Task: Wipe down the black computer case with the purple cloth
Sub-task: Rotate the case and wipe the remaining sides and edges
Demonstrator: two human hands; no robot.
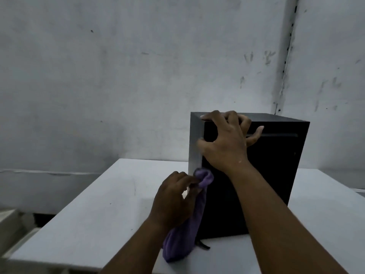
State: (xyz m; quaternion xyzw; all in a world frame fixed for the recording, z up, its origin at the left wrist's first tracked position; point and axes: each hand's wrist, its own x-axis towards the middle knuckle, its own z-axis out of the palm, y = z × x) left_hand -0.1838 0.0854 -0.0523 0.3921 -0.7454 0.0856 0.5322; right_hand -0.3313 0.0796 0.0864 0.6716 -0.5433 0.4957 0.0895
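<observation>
The black computer case stands upright on the white table, right of centre. My right hand grips its top near-left corner, fingers curled over the top edge and thumb on the left corner edge. My left hand holds the purple cloth bunched in its fingers. The cloth's top end presses against the lower part of the case's near-left edge, and the rest hangs down to the table.
A grey stained wall rises close behind the table. The table's left edge drops to a dark gap and pale steps at lower left. A small dark strap lies on the table by the case's near corner.
</observation>
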